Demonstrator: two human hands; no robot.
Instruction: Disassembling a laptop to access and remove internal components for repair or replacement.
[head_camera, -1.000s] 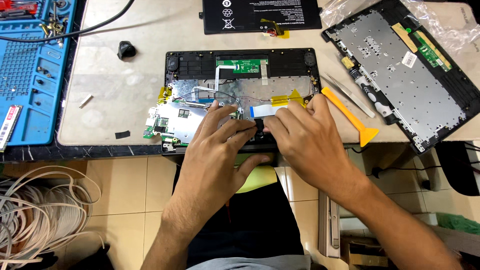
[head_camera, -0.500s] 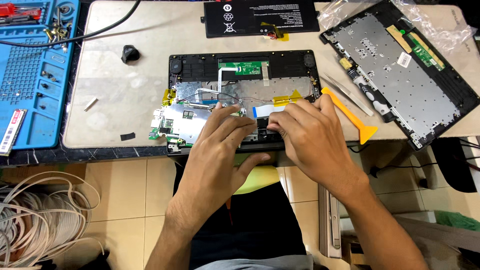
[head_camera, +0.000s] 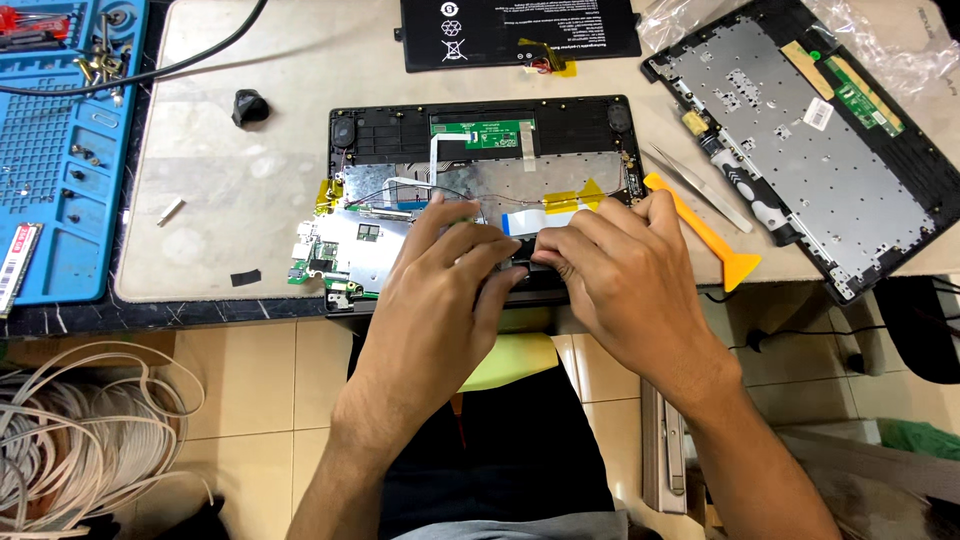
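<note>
Pressing down on opened laptop base at desk's front edge, blue screw mat far left, left hand fingers flat beside motherboard, right hand fingertips pinching ribbon cable, orange pry tool right, detached bottom cover far right

Single view, worn on the head, looking steeply down from above and slightly behind the near edge of the surface, with the far side of the scene toward the top of the frame. Close enough for the opened laptop base to sit centre frame with both hands, left and right, over its near edge, yet wide enough to take in the blue mat at left, the detached cover at right, and lap and tiled floor below. No second view to share with.
</note>
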